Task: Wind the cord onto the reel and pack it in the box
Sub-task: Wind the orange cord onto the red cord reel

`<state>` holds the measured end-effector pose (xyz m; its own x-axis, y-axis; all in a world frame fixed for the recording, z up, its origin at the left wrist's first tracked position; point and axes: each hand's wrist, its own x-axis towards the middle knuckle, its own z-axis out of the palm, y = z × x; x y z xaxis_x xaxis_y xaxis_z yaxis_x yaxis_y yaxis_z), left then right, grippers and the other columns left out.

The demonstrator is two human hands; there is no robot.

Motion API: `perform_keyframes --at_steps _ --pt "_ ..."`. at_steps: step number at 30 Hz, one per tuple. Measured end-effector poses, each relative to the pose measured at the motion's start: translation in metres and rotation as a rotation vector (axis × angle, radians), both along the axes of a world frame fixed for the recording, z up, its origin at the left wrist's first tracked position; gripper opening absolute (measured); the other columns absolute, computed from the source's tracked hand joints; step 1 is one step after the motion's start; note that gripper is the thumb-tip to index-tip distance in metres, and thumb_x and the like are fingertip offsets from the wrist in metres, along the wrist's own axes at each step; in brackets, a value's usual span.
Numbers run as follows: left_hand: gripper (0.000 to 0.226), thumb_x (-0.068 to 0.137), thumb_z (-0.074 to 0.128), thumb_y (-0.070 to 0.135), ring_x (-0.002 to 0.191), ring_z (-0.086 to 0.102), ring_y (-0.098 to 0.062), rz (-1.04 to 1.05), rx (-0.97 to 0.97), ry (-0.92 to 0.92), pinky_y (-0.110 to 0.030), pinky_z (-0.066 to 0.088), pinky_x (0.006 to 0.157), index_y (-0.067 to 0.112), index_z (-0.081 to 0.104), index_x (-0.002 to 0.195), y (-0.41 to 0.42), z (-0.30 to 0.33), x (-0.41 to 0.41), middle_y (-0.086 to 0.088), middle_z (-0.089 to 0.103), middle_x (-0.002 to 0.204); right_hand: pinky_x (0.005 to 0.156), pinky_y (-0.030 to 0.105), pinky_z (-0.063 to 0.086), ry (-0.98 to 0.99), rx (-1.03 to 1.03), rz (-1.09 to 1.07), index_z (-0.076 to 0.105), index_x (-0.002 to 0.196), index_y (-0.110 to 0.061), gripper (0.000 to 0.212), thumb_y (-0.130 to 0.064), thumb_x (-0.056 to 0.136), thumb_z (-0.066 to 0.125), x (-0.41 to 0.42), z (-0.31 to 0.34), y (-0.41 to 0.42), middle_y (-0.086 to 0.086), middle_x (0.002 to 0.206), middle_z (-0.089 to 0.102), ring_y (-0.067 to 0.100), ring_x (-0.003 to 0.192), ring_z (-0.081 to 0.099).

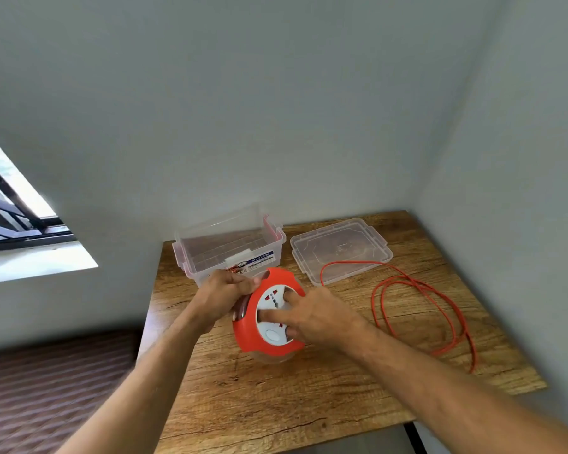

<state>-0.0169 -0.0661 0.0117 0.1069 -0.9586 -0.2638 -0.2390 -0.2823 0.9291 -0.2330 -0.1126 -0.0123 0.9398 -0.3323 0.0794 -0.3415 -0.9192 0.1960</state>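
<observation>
An orange cord reel (248, 335) with a white socket face stands tilted on the wooden table (276, 398). My left hand (222, 293) grips its upper left edge. My right hand (315, 314) lies on the white face with fingers pressed into it. The orange cord (453, 317) lies in loose loops on the table to the right, one strand crossing the lid. Behind the reel stands the clear plastic box (210, 253), open, with a label on its front.
The box's clear lid (341, 249) lies flat at the back right of the table. Grey walls close in behind and on the right. A window is at the left, and brown flooring lies below the table's left edge.
</observation>
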Motion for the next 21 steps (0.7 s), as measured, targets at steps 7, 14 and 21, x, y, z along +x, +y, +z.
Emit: perform_keyframes --at_steps 7,14,21 --pt "0.04 0.086 0.073 0.05 0.061 0.061 -0.031 0.18 -0.28 -0.002 -0.054 0.055 0.065 0.015 0.077 0.067 0.015 -0.025 -0.016 -0.011 0.068 0.061 0.072 0.037 0.056 -0.531 0.391 -0.611 0.036 0.139 -0.043 0.073 -0.066 0.072 0.054 0.012 -0.015 0.013 0.002 0.108 0.074 0.027 0.091 0.069" --pt "0.043 0.078 0.073 0.051 0.077 0.063 -0.044 0.304 -0.379 -0.016 -0.067 0.055 0.075 0.008 0.075 0.077 0.032 -0.041 -0.026 -0.001 0.068 0.077 0.048 0.007 0.03 -0.797 0.735 -0.841 0.043 0.133 -0.042 0.07 -0.058 0.072 0.072 0.029 -0.022 0.035 -0.005 0.111 0.07 0.013 0.083 0.064" --pt "0.015 0.089 0.077 0.017 0.072 0.079 -0.019 0.132 -0.097 0.074 -0.032 0.065 0.069 0.021 0.079 0.104 0.039 -0.041 -0.03 -0.006 0.081 0.076 0.068 0.028 0.052 -0.62 0.535 -0.753 0.04 0.139 -0.035 0.069 -0.056 0.08 0.067 0.017 -0.019 0.023 0.003 0.116 0.072 0.024 0.093 0.07"
